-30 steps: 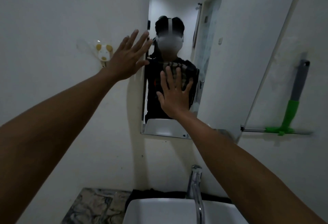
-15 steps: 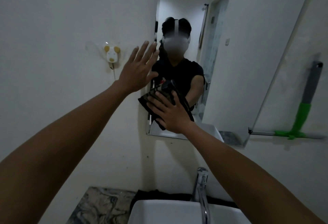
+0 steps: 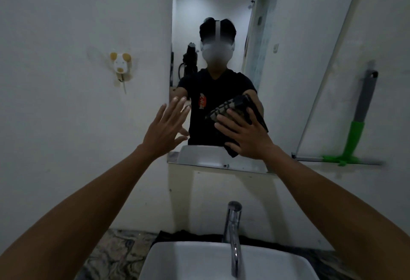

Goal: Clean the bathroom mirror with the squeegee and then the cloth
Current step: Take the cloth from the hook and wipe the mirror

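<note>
Stage: by my reading, the cloth pass was under way and the squeegee part was over, since the squeegee (image 3: 355, 133) hung on the wall to the right of the mirror (image 3: 288, 69), well apart from both hands.
Cloth: a dark, patterned cloth (image 3: 230, 111) lay bunched against the glass near the mirror's lower edge, right of its middle.
Right hand: the right hand (image 3: 246, 137) pressed flat on the cloth, fingers (image 3: 224, 122) spread wide over it; it pinned the cloth to the glass rather than gripping it.
Left hand: the left hand (image 3: 165, 128) was open and empty, fingers splayed, at the mirror's lower left edge; whether it touched glass or wall I could not tell.
Handling: the cloth looked soft, light and limp, so it would likely fold and slide under the palm; a broad flat press over its middle should carry it best. The glass is stiff, slick and fragile, so moderate pressure would suit.
Below: a sink (image 3: 199, 257) and tap (image 3: 233, 235) stood on the worktop (image 3: 106, 255).
</note>
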